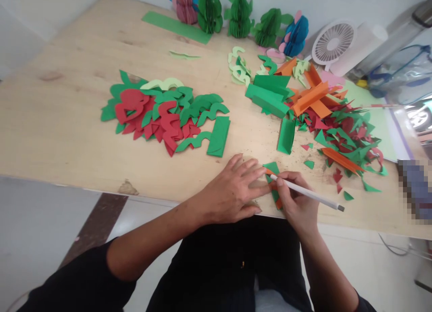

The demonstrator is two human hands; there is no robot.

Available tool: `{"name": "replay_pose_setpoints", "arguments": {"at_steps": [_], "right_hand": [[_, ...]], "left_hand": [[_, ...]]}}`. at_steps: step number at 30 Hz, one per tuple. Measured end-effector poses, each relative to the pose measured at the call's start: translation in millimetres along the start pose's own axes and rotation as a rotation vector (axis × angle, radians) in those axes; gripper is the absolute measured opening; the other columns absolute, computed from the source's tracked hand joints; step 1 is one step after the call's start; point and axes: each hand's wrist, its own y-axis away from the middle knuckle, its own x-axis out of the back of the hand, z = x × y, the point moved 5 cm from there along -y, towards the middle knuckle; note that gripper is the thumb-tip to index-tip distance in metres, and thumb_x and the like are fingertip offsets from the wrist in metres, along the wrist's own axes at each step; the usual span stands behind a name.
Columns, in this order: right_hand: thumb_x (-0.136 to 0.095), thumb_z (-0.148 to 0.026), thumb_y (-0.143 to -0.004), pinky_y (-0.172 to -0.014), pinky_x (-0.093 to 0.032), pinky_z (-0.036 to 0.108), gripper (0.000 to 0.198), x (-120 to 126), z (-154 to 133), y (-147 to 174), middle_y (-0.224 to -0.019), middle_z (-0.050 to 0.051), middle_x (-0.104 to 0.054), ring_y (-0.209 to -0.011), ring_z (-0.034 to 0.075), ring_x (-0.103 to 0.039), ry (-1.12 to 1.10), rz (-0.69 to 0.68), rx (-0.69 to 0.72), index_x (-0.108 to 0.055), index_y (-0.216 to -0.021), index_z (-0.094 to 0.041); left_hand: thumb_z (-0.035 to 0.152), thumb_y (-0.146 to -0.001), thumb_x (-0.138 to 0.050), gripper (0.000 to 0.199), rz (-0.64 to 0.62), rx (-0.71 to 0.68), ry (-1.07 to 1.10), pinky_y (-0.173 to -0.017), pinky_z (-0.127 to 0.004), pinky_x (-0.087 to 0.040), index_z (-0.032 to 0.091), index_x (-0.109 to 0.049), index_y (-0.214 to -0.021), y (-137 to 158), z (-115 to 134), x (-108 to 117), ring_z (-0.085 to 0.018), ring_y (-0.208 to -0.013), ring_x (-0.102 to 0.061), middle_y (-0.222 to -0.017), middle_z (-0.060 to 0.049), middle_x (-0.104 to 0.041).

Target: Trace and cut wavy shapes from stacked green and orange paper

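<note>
My left hand (232, 190) lies with its fingers stretched out and apart, the tips pressing on a strip of green paper (270, 168) near the table's front edge. An orange paper piece (269, 171) lies on the green strip, mostly covered by my fingers. My right hand (299, 199) is closed around a slim white pencil (310, 193). The pencil slants, its dark end out to the right and its tip against the paper beside the orange edge. Left of my hands stands a pile of cut wavy shapes, red (135, 107) and green (202, 105), beside a folded green rectangle (218, 136).
On the right lie red and green scraps (351, 132), folded orange strips (312, 98) and folded green paper (270, 96). At the back are pleated paper figures (239, 15), a long green strip (177, 26) and a white fan (334, 42). A blurred-out object (416, 186) is at far right.
</note>
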Motion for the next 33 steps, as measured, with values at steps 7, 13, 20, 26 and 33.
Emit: {"name": "replay_pose_setpoints", "arguments": {"at_steps": [7, 13, 20, 26, 33], "right_hand": [[-0.059, -0.037, -0.091, -0.044, -0.038, 0.022, 0.017, -1.6, 1.7, 0.6, -0.067, -0.001, -0.066, -0.047, 0.009, -0.049, 0.014, -0.014, 0.003, -0.061, -0.088, -0.021], [-0.058, -0.038, -0.09, -0.046, -0.04, 0.023, 0.018, -2.2, 0.5, 1.3, -0.067, 0.0, -0.066, -0.049, 0.01, -0.051, 0.06, -0.011, 0.021, -0.061, -0.087, -0.021], [-0.058, -0.036, -0.089, -0.049, -0.042, 0.024, 0.016, -0.3, -4.6, 1.2, -0.065, -0.001, -0.066, -0.05, 0.011, -0.054, 0.102, 0.013, 0.054, -0.062, -0.084, -0.021], [-0.058, -0.033, -0.089, -0.046, -0.039, 0.023, 0.013, 0.2, -2.0, 2.2, -0.063, -0.002, -0.065, -0.047, 0.011, -0.052, 0.09, 0.013, 0.043, -0.061, -0.084, -0.021], [-0.058, -0.032, -0.088, -0.046, -0.04, 0.024, 0.013, 0.6, -3.5, 2.6, -0.063, -0.001, -0.065, -0.046, 0.01, -0.052, 0.095, 0.022, 0.048, -0.061, -0.084, -0.021]], "left_hand": [[0.046, -0.089, -0.061, 0.055, 0.004, 0.003, 0.002, -0.115, -0.062, -0.021, 0.03, -0.051, -0.14, 0.1, 0.2, 0.4, -0.035, -0.136, -0.038, -0.145, -0.011, -0.048], [0.047, -0.09, -0.059, 0.052, 0.002, 0.001, -0.003, -0.115, -0.063, -0.02, 0.028, -0.052, -0.138, 0.0, 0.2, -0.1, -0.036, -0.137, -0.037, -0.145, -0.012, -0.048], [0.047, -0.09, -0.059, 0.053, -0.02, 0.004, -0.005, -0.116, -0.062, -0.018, 0.028, -0.051, -0.139, 0.0, -0.1, -1.2, -0.036, -0.138, -0.035, -0.146, -0.012, -0.046], [0.048, -0.091, -0.057, 0.056, -0.025, -0.007, -0.007, -0.115, -0.063, -0.019, 0.03, -0.047, -0.143, -0.1, -0.6, -1.2, -0.037, -0.138, -0.035, -0.146, -0.012, -0.046], [0.048, -0.091, -0.057, 0.058, -0.009, -0.018, 0.003, -0.114, -0.063, -0.02, 0.03, -0.044, -0.145, 0.2, -1.2, -1.9, -0.037, -0.138, -0.035, -0.146, -0.012, -0.046]]}}
